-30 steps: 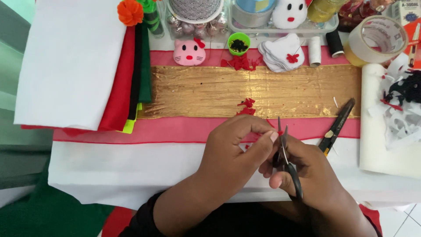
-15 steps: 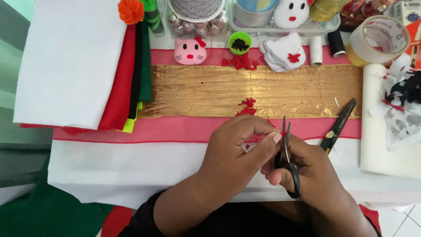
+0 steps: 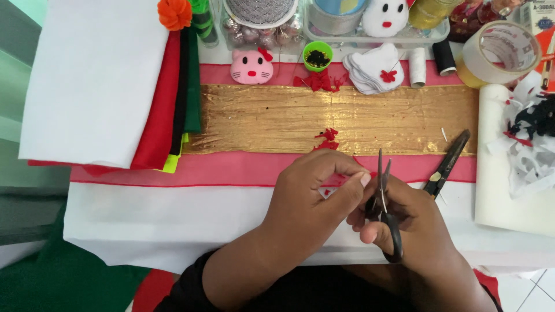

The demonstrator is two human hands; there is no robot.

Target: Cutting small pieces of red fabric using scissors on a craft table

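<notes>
Left hand [image 3: 315, 196] pinches a small, floppy red felt scrap [image 3: 334, 184] by its edge; right hand [image 3: 404, 222] grips scissors [image 3: 384, 202] beside it.

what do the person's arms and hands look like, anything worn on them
Both hands are bare: the left hand and the right hand show no gloves, and no rings, watch or bracelet can be seen. The left forearm is uncovered up to a dark, black-looking sleeve pushed up near the elbow. The right arm leaves the picture before any sleeve can be made out clearly.
</notes>
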